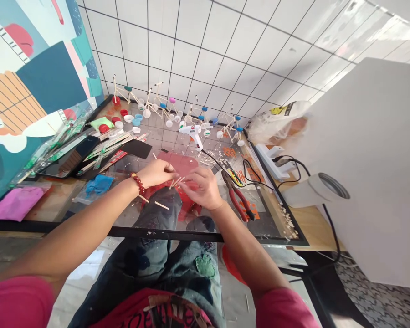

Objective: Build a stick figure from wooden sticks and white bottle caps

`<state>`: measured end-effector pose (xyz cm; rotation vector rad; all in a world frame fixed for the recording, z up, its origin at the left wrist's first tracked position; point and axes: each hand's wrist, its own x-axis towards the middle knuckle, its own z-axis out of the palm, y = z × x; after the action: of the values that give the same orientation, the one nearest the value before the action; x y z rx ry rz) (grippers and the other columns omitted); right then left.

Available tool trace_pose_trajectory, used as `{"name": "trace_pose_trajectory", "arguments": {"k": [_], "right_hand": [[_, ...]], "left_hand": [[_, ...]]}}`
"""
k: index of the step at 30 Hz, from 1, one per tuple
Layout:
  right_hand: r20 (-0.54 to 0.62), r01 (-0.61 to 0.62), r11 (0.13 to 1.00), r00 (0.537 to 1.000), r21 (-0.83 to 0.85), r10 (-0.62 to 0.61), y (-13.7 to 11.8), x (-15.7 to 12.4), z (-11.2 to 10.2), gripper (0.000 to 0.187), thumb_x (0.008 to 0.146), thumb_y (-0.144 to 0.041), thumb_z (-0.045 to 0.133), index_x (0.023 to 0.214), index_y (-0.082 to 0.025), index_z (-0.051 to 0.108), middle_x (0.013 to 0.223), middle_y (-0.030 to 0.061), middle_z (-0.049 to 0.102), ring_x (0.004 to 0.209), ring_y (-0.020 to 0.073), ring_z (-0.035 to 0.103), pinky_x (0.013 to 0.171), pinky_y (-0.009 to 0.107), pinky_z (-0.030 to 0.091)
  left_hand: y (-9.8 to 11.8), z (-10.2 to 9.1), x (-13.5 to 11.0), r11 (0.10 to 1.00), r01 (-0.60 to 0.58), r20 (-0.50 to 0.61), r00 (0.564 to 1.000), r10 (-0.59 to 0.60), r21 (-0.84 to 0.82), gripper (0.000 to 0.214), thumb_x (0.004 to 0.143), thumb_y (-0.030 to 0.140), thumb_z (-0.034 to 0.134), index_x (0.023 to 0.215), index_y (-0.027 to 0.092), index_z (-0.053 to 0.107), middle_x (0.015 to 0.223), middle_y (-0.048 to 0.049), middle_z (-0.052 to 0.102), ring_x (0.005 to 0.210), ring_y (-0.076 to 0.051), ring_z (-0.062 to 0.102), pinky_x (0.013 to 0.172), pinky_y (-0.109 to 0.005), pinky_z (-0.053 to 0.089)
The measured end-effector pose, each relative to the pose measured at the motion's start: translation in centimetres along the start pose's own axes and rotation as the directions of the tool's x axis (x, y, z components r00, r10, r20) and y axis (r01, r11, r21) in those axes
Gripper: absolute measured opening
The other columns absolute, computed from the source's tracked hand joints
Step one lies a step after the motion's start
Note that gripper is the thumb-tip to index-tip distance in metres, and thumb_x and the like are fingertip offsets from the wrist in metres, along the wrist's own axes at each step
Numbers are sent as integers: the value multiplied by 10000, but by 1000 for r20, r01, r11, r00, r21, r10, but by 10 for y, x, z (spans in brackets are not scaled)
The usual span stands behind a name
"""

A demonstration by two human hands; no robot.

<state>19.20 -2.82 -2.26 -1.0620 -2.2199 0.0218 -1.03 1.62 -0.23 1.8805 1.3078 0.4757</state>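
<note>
Both of my hands meet over the glossy tabletop, with short thin wooden sticks (176, 182) between their fingertips. My left hand (158, 173), a red bead bracelet at its wrist, is closed in a pinch at the left of these sticks; its fingertips partly hide what they grip. From the right, my right hand (203, 187) pinches the sticks between thumb and fingers. A loose wooden stick (161, 205) lies below my left hand. Right of my right hand rest red-handled pliers (238, 199). Beyond the hands stands a white glue gun (195, 135) with a black cord.
Stick figures with coloured bottle caps (146, 112) line the back edge. At left lie a phone (70, 157), bundled sticks (107, 148), a blue clay packet (99, 184) and a pink packet (17, 202). A power strip (275, 161) and a white cup (314, 190) stand at right.
</note>
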Motion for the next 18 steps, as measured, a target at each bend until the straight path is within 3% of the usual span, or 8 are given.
{"name": "trace_pose_trajectory", "arguments": {"k": [2, 5, 7, 10, 14, 16, 18], "right_hand": [[60, 107, 992, 992, 63, -111, -13, 0, -1, 307, 933, -470, 625, 783, -209, 689, 801, 40, 706, 776, 172, 629, 774, 336, 407], [226, 241, 962, 937, 132, -266, -37, -2, 5, 370, 907, -555, 636, 860, -193, 697, 810, 40, 698, 760, 160, 609, 739, 314, 385], [305, 282, 955, 905, 87, -296, -50, -5, 8, 293, 958, -455, 595, 906, -186, 697, 839, 49, 696, 788, 165, 599, 742, 310, 370], [367, 231, 973, 907, -29, -204, -56, -17, -2, 201, 974, -270, 543, 866, -187, 691, 835, 46, 685, 776, 160, 578, 736, 306, 349], [443, 61, 985, 896, -160, 17, -31, -39, -43, 146, 887, -177, 599, 759, -181, 668, 764, 34, 665, 743, 154, 583, 721, 295, 346], [453, -31, 983, 884, -180, 111, -13, -45, -64, 132, 862, -149, 613, 757, -181, 685, 762, 36, 673, 723, 149, 591, 692, 279, 353], [418, -151, 980, 888, -132, 193, 2, -43, -75, 118, 857, -134, 617, 829, -187, 719, 814, 34, 699, 718, 137, 604, 687, 258, 381]], "left_hand": [[-4, -5, 1, 999, 32, -27, 999, -32, -5, 312, 790, 456, 613, 721, 173, 727, 599, -14, 676, 587, -158, 582, 582, -261, 403], [-6, -9, 2, 999, 32, -94, 995, -30, 22, 285, 802, 409, 602, 715, 172, 733, 592, -18, 678, 576, -158, 595, 581, -257, 421], [-7, -11, 3, 999, 17, -162, 987, -11, 36, 253, 804, 365, 596, 741, 171, 747, 659, -32, 720, 626, -167, 641, 619, -253, 453], [-8, -15, 4, 999, 14, -272, 962, -5, 31, 246, 800, 354, 603, 828, 173, 768, 718, -44, 749, 669, -183, 676, 658, -256, 486], [-14, -29, 6, 998, 8, -405, 914, -32, -61, 311, 772, 325, 626, 999, 164, 766, 840, -53, 775, 710, -186, 695, 694, -259, 516], [-16, -37, 6, 1000, 11, -373, 928, -11, -2, 293, 737, 287, 649, 978, 176, 773, 876, -48, 780, 776, -197, 707, 733, -258, 521], [-17, -44, 4, 987, 31, -260, 966, 11, 156, 218, 697, 259, 673, 874, 204, 788, 845, -35, 779, 815, -216, 712, 768, -263, 516]]}}
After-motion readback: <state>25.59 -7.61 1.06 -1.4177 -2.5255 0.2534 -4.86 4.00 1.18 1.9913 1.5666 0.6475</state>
